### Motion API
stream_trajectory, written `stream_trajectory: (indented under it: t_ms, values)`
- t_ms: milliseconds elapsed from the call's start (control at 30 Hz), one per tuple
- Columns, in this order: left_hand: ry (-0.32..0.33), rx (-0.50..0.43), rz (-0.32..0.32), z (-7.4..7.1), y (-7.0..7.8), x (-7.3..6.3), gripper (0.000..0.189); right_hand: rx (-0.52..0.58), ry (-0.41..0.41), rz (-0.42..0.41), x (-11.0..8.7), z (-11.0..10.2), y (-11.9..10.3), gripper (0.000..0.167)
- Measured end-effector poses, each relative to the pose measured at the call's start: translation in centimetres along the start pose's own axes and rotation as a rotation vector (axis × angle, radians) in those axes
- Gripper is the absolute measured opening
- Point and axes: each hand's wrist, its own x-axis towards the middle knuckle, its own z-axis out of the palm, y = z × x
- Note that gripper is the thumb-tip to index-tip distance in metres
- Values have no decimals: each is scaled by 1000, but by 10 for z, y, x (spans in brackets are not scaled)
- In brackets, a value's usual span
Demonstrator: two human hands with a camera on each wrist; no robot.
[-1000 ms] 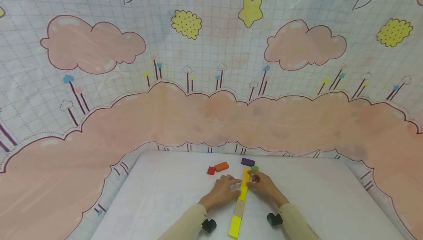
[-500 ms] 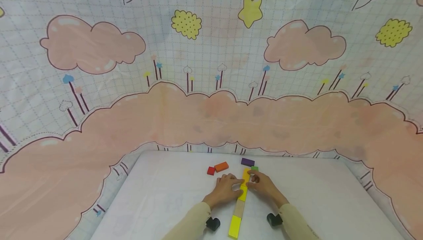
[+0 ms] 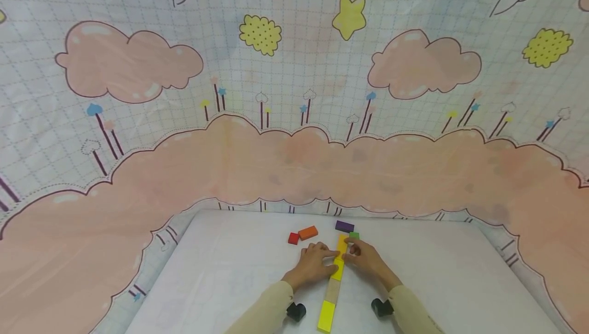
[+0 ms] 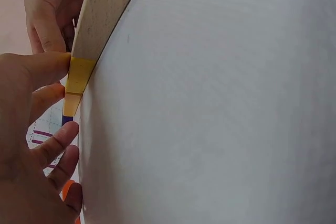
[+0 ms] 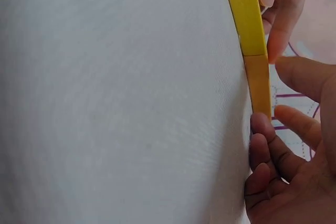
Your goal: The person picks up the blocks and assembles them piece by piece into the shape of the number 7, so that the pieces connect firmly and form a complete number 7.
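A row of blocks runs away from the person on the white table. Nearest is a yellow block (image 3: 326,317), then a plain wooden block (image 3: 332,291), a second yellow block (image 3: 338,270) and an orange-yellow block (image 3: 342,243) at the far end. My left hand (image 3: 311,266) touches the row from the left, thumb at the second yellow block and index finger reaching the orange-yellow one. From the right, my right hand (image 3: 368,261) holds the orange-yellow block (image 5: 258,85) with thumb and index finger along its side. Its other fingers are curled, as the right wrist view shows.
A green block (image 3: 354,235) and a purple block (image 3: 344,226) lie by the row's far end. An orange block (image 3: 308,232) and a red block (image 3: 293,238) lie to its left. Behind the table (image 3: 221,252) hangs a patterned cloth (image 3: 294,165).
My left hand has shifted slightly to the right along with its sleeve. The right hand and the row of blocks stay almost where they were.
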Motion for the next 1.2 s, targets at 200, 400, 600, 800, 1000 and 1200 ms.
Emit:
stream_trajectory:
  t_ms: [200, 400, 600, 800, 1000, 1200]
  values:
    - [-5, -7, -19, 2, -1, 0, 41, 17, 75, -22, -2, -2, 1, 35]
    - [-11, -21, -31, 2, -1, -1, 41, 51, 199, -18, 3, -10, 4, 27]
    - [-16, -16, -36, 1, -1, 0, 41, 46, 237, 23, 11, -17, 10, 30]
    - [-18, -23, -39, 0, 0, -1, 40, 65, 212, 76, 19, -19, 14, 34]
    - [-11, -23, -26, -1, 1, -2, 41, 112, 191, 139, 25, -17, 18, 39]
    - [-9, -24, -30, -2, 1, -1, 40, 104, 175, 152, 30, -17, 18, 40]
